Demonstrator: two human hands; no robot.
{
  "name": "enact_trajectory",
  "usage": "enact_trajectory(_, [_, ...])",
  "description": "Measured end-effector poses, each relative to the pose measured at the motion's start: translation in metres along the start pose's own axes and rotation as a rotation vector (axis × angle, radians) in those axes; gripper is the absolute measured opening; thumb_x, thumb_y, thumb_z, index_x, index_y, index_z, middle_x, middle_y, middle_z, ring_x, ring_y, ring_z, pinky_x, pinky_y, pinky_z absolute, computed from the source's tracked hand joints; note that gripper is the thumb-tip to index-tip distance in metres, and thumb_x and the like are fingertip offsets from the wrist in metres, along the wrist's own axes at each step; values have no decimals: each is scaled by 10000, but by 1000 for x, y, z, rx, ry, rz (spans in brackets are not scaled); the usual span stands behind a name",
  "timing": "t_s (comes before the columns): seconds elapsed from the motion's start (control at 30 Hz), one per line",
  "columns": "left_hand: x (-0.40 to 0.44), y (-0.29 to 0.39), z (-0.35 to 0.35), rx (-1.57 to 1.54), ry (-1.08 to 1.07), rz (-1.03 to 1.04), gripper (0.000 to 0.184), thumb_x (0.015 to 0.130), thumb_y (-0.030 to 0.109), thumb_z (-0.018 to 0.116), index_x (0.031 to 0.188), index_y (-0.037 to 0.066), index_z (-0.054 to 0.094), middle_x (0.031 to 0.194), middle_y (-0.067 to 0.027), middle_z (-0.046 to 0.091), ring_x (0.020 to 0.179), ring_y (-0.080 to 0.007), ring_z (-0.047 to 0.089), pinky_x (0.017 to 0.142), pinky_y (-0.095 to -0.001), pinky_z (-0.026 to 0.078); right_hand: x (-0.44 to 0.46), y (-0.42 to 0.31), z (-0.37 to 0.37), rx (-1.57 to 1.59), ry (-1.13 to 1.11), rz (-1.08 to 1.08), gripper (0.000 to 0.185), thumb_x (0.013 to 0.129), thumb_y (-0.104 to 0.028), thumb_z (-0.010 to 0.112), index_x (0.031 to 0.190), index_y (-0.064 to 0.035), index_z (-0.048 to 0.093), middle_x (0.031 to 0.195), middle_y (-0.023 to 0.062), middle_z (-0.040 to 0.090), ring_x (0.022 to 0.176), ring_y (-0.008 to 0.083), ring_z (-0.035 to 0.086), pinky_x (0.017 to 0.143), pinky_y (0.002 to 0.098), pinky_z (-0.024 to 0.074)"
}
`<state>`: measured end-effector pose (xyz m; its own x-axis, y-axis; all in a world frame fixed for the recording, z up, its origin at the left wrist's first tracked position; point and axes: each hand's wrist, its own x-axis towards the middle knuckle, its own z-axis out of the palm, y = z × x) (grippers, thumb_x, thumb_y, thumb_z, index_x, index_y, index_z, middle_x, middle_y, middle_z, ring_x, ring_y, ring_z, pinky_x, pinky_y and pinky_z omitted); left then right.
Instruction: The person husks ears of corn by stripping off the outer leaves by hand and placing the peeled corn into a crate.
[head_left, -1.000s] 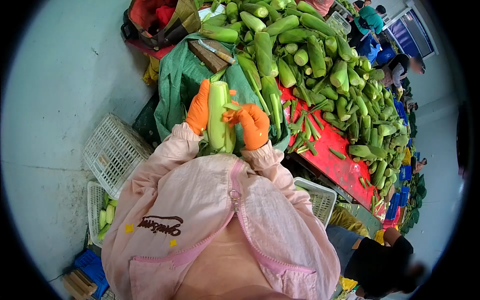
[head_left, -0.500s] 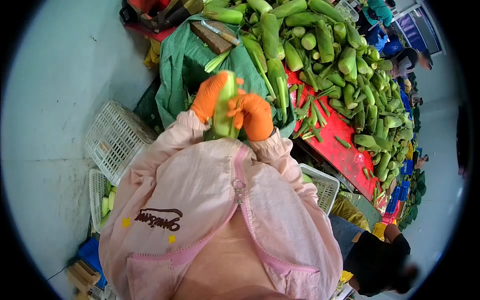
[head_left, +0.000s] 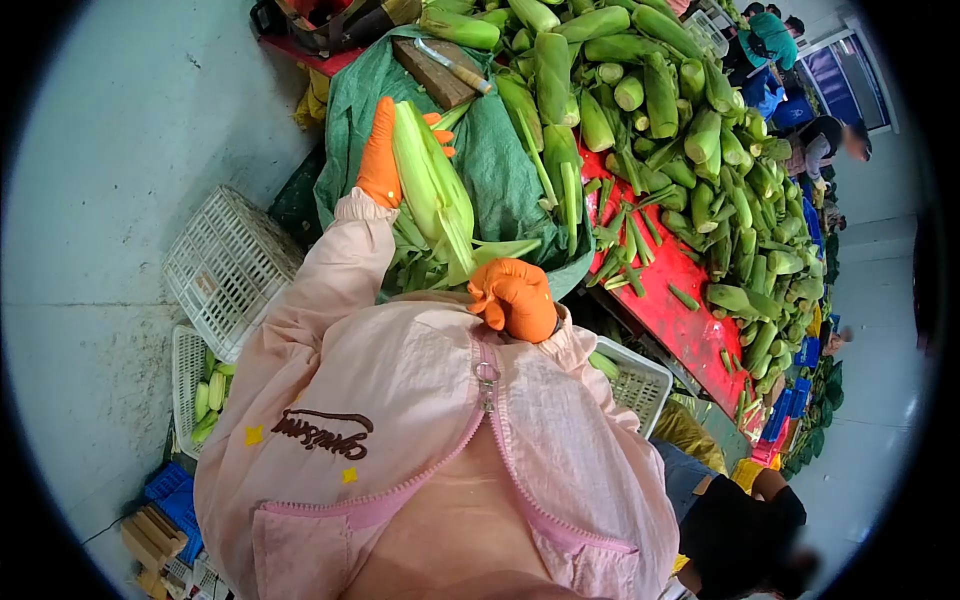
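My left hand (head_left: 383, 160), in an orange glove, is wrapped round an ear of corn (head_left: 432, 190) in pale green husk, held tilted in front of my chest. My right hand (head_left: 513, 298), also gloved in orange, is closed at the ear's lower end, pinching a husk leaf (head_left: 505, 250) that sticks out from it. Beneath both hands lies a green sack (head_left: 352, 125) with loose husks in it. On the sack's far side rest a wooden block (head_left: 432, 75) and a knife (head_left: 453, 66).
A big heap of unhusked corn (head_left: 700, 150) covers much of the red table (head_left: 665, 320). White crates stand at the left (head_left: 235, 270) and right (head_left: 635, 385). A person in black (head_left: 740, 530) is at the lower right; others work farther back.
My right hand has moved down toward my chest, pulling a husk leaf away from the ear. The left hand has shifted up with the corn, which now shows opened, spread husk.
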<state>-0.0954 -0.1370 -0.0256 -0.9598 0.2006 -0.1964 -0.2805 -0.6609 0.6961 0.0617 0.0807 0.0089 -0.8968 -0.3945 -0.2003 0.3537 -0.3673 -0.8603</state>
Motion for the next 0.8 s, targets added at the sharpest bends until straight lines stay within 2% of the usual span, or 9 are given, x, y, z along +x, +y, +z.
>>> enact_trajectory(0.1, [3,2,-5,-19,55,-30,986,772,838,439,1251,-18,534,1039,-199,658,887,-311,660,774,-439,544,-11,-6,-2,-17,74,74,144,851,-73,510,775,22,588,728,145,639,448,125,479,432,242,381])
enact_trajectory(0.23, [13,-7,-20,16,17,-55,984,775,833,446,1250,-25,530,1056,-203,652,909,-324,654,804,-453,534,-23,-16,-8,15,103,234,135,846,-85,524,807,14,608,745,141,642,458,103,433,438,238,362])
enact_trajectory(0.33, [18,-5,-29,7,6,-64,977,781,825,449,1248,-30,528,1067,-209,645,920,-330,649,831,-462,526,-38,-9,-21,-55,90,192,143,841,-87,530,807,20,618,725,133,634,481,103,457,444,242,366])
enact_trajectory(0.4, [18,5,-31,-148,119,22,970,783,823,448,1239,-28,537,1074,-213,641,931,-330,644,835,-469,525,-41,-10,-25,-96,145,222,145,839,-87,539,788,20,623,710,125,628,503,106,481,457,243,382])
enact_trajectory(0.53, [9,18,-21,22,83,10,974,776,835,439,1230,-20,552,1065,-210,640,953,-325,640,827,-468,528,-35,-16,-32,-76,89,246,162,867,-133,573,838,15,632,727,101,647,526,113,531,507,240,429])
enact_trajectory(0.6, [3,24,-12,50,66,42,943,802,811,434,1225,-22,556,1065,-208,643,938,-312,647,816,-450,533,-25,-20,-38,-346,223,73,221,906,-212,596,903,5,639,787,73,667,576,115,586,532,242,444])
enact_trajectory(0.67, [-11,22,-4,75,55,67,911,827,788,430,1221,-23,559,1065,-206,646,922,-299,654,805,-431,538,-8,-44,-26,-447,425,46,313,906,-308,640,1017,-16,665,887,35,680,653,107,632,566,229,462])
enact_trajectory(0.73, [-24,16,8,330,-86,183,819,898,713,401,1197,-30,571,1089,-199,649,893,-265,665,783,-388,546,11,-61,-2,-511,485,-55,311,891,-302,657,1016,-17,676,864,35,681,636,103,620,560,218,457])
enact_trajectory(0.8, [-36,7,24,407,-138,255,739,949,634,393,1175,-44,579,1082,-187,660,865,-235,670,769,-350,548,27,-71,22,-405,347,-72,288,889,-292,652,970,-17,684,822,37,678,607,100,600,542,210,446])
